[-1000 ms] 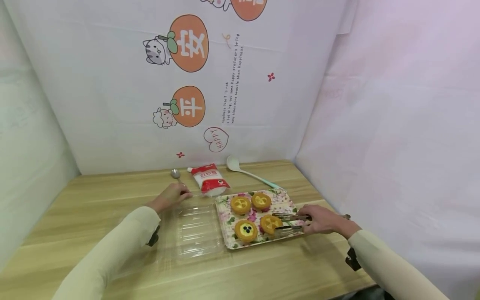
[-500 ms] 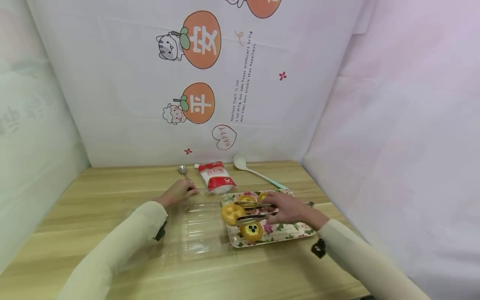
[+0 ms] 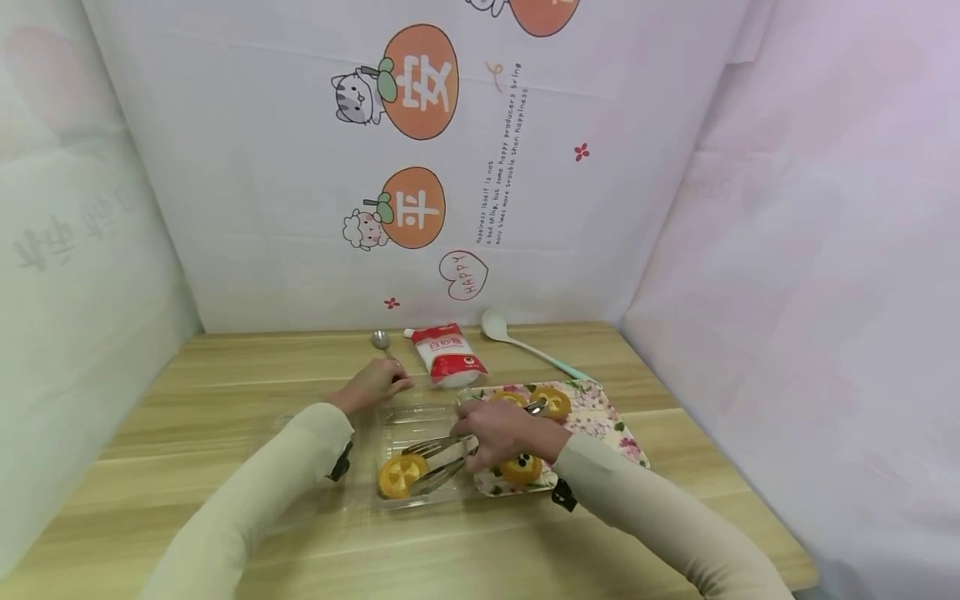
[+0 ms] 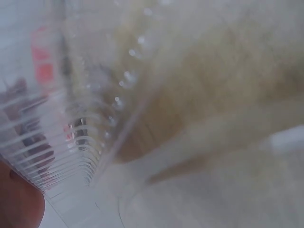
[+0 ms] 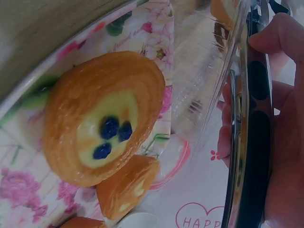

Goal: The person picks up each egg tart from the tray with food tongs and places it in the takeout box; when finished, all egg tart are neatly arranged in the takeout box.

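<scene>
My right hand [image 3: 491,429] holds a pair of metal tongs [image 3: 450,454], reaching left across the floral tray [image 3: 600,421]. Between the tongs' ends is a round fruit-topped tart [image 3: 400,477], at the near side of the clear plastic container [image 3: 408,412]. With curled fingers, my left hand [image 3: 371,386] grips the container's far left edge; a fingertip [image 4: 21,199] lies against ribbed plastic in the left wrist view. Still on the tray are a blueberry-topped tart [image 5: 71,137] and two others, including one yellow-topped tart [image 3: 553,403], partly hidden by my right hand.
Along the back lie a metal spoon [image 3: 381,340], a red-and-white bag of sugar [image 3: 450,354] and a white ladle [image 3: 497,325] with a green handle end. Printed cloth walls [image 3: 300,275] enclose the wooden table [image 3: 322,567] at the back and sides.
My right hand has carried one tart in the tongs from the tray's right side leftward into the container. The left hand keeps its place at the container's edge. The head view has shifted slightly.
</scene>
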### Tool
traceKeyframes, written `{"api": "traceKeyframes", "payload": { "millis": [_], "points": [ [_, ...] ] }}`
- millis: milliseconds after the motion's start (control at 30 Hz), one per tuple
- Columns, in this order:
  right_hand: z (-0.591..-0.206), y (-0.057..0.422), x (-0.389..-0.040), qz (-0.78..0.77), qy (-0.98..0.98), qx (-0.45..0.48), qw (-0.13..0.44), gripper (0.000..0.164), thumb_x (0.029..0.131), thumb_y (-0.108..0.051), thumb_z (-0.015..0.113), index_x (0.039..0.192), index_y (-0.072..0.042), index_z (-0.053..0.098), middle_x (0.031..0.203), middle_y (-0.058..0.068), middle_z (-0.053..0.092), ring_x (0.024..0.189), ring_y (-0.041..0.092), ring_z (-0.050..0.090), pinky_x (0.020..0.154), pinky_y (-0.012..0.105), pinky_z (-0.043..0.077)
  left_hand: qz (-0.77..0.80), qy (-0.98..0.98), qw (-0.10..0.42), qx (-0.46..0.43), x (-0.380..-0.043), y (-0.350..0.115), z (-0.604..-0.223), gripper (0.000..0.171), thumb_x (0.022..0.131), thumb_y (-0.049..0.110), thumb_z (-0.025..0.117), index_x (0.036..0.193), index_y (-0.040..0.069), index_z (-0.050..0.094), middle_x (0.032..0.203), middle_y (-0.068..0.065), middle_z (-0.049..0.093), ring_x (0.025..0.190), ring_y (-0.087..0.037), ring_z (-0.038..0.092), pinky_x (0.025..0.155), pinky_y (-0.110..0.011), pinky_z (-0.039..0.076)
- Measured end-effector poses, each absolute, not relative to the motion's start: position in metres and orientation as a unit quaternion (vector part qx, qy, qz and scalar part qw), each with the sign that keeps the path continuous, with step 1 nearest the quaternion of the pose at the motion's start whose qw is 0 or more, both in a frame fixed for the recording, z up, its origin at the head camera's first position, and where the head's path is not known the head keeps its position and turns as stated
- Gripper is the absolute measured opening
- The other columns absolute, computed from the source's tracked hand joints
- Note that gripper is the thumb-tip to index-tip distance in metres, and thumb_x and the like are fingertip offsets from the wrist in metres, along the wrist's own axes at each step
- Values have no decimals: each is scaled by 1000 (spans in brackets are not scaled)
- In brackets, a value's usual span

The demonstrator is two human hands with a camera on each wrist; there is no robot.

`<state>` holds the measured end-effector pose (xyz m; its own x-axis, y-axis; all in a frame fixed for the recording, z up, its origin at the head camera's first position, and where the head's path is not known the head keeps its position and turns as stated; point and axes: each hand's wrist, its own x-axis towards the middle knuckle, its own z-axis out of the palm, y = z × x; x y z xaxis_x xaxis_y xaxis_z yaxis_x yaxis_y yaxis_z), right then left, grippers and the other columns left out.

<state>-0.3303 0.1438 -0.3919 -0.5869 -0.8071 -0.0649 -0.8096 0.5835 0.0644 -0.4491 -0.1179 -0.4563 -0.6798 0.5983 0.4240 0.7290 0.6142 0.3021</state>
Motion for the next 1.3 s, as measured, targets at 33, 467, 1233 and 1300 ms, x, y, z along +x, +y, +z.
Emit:
{"api": "traceKeyframes", "payload": {
  "millis": [33,467,1233,1300],
  "points": [
    [-392,143,-330,44,889,-456,18,44,79,-31,69,119,-14,70,106,2,60,77,10,49,58,23,40,-231,-889,139,-371,-449,-117,-456,12,89,9,71,82,0,73,78,-8,71,71,-18,66,67,-35,54],
    [-387,148,-330,81,901,-423,55,52,80,-39,73,127,-16,65,115,3,61,94,15,59,76,32,51,-234,-894,120,-362,-442,-112,-456,11,90,9,70,84,-1,72,77,-7,70,69,-16,64,66,-34,54],
    [-384,158,-331,75,899,-432,16,46,78,-36,73,121,-19,68,105,-1,63,85,11,56,62,28,46,-234,-900,113,-350,-442,-113,-452,12,91,11,70,85,1,73,78,-6,71,70,-15,64,68,-34,54],
    [-380,162,-331,63,902,-426,27,46,78,-34,72,121,-18,68,105,0,62,84,12,55,64,29,46,-235,-901,111,-347,-441,-113,-451,12,91,11,70,85,1,73,78,-6,71,70,-15,64,68,-34,54]
  ]
}}
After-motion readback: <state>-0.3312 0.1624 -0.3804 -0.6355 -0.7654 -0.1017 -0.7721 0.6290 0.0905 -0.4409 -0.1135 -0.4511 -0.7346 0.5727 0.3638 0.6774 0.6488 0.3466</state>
